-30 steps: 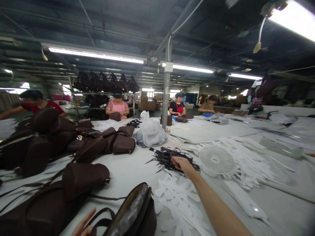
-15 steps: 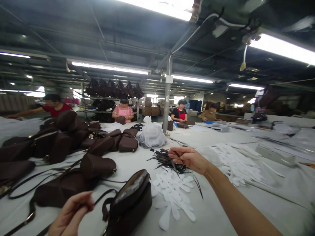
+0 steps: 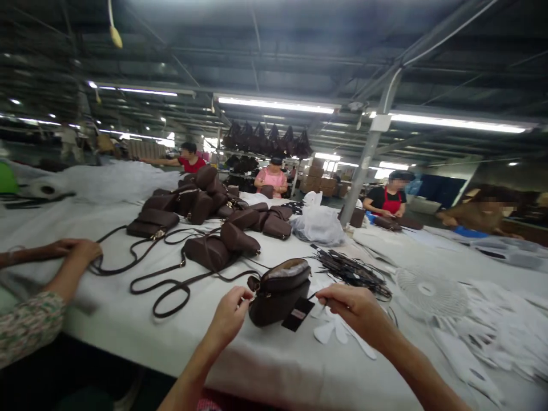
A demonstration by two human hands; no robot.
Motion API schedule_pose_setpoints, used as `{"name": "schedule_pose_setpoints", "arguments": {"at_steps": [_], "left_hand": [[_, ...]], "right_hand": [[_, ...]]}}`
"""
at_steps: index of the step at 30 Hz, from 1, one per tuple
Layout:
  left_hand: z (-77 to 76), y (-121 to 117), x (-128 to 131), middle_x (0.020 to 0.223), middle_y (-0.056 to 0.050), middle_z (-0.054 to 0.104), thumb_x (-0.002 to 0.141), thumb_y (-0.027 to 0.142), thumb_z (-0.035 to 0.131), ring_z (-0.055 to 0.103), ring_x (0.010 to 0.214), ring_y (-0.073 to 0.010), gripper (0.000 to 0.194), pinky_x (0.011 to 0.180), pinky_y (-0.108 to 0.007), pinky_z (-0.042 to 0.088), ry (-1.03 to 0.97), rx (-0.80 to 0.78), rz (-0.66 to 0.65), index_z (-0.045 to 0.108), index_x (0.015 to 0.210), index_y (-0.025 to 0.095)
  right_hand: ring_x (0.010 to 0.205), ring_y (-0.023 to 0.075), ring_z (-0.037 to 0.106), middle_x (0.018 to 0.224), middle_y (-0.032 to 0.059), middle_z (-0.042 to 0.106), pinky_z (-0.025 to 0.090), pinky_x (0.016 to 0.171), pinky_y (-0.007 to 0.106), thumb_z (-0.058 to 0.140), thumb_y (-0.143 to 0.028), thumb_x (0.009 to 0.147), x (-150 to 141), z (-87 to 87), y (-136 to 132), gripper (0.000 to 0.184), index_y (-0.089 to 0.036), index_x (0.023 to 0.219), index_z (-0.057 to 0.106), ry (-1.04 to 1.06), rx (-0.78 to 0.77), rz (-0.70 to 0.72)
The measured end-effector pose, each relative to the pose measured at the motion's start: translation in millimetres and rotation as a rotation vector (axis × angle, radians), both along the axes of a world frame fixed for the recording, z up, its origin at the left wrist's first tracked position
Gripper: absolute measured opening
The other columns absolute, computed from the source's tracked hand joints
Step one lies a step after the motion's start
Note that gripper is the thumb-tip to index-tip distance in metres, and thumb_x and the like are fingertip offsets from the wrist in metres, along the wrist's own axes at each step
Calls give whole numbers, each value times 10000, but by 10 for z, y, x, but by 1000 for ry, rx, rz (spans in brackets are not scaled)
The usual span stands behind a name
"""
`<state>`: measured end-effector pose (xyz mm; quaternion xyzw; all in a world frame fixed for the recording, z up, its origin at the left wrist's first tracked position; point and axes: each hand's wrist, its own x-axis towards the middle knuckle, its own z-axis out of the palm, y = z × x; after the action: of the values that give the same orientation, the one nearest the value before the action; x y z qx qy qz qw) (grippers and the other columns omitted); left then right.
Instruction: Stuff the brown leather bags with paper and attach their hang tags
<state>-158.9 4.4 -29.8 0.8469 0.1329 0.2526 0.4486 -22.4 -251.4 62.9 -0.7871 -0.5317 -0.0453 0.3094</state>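
I have the dark brown bag [image 3: 278, 299] standing on the counter [image 3: 171, 342] between the two hands, its top unzipped. The right hand [image 3: 342, 302] is narrowed to a pinch on a thin black cord, and the black tag [image 3: 298, 314] hangs from it against the bag's side. The left hand [image 3: 233, 308] has thumb and fingers drawn close together at the bag's other end, by the strap; whether they grip the strap or only rest there, I cannot tell. I judge the step in hand to be bringing tag and bag together; a next move would call for the left side to steady the bag while the right keeps the cord from slipping. Through the bag's mouth I see pale, crumpled filling, but not how deep it goes. Behind it, the knotted white plastic sack [image 3: 319, 222] shows something darker low down, too hazy to name. More black tags [image 3: 353, 268] lie loose in a heap to the right, near white cut-outs [image 3: 331, 331]. The pile of brown bags [image 3: 205, 200] sits beyond; most look closed, so I cannot tell their contents.
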Motion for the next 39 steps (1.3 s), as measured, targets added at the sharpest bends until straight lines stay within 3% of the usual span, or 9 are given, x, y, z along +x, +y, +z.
{"name": "schedule_pose_setpoints", "arguments": {"at_steps": [3,5,7,9,14,22,29,33,39], "left_hand": [[-133,54,42,813,-56,654,759,194,440,601,812,-197,213,754,-299,449,110,18,-15,653,748,175],[-165,48,54,847,-60,655,769,173,444,599,839,-199,213,786,-311,446,100,48,51,657,782,175],[-131,-9,34,909,-65,646,779,146,445,590,857,-190,210,800,-312,444,-8,72,120,646,833,176],[-39,-106,-16,905,-51,629,788,141,465,579,799,-164,220,744,-283,452,-140,25,94,630,929,181],[187,-326,-93,769,21,585,743,201,630,523,628,-106,547,594,-215,430,-180,-312,-221,503,1275,198],[57,-266,17,796,-36,669,809,225,577,587,750,-160,191,727,-264,448,-193,-250,-144,719,932,187],[31,-269,31,710,-16,610,817,165,534,542,707,-139,175,663,-232,395,-176,-156,-193,640,678,172],[42,-272,15,673,-5,591,813,179,530,518,672,-129,180,637,-227,379,-154,-228,-237,606,650,165],[-16,-165,20,699,-13,577,823,246,527,518,696,-143,175,661,-237,404,-172,-264,-141,597,679,173]], "right_hand": [[830,191,609,909,75,658,476,767,305,502,-370,896,-123,-62,210,255,-204,777,655,31,1,42],[851,197,608,903,80,648,480,785,318,457,-438,909,-178,-119,344,303,-197,799,605,245,23,50],[651,168,588,710,30,610,490,658,301,370,-515,919,-214,-182,461,374,-198,831,549,535,-44,50],[477,129,474,562,-31,503,423,520,259,322,-537,917,-241,-230,562,402,-205,772,498,622,-160,20],[615,134,504,638,-5,552,362,605,265,369,-377,918,-306,-251,766,330,-201,652,455,254,-322,-21],[623,133,518,670,-11,574,372,592,249,378,-309,927,-310,-257,850,280,-199,702,501,265,-392,71],[594,119,507,679,-32,566,386,560,224,487,-280,895,-309,-247,866,128,-198,854,576,325,-317,82],[721,141,568,772,8,598,417,652,230,502,-285,919,-280,-259,923,174,-203,847,639,103,-228,164],[673,122,554,789,23,586,361,586,226,407,-261,970,-163,-138,1058,295,-200,808,646,-305,-341,236]]}}
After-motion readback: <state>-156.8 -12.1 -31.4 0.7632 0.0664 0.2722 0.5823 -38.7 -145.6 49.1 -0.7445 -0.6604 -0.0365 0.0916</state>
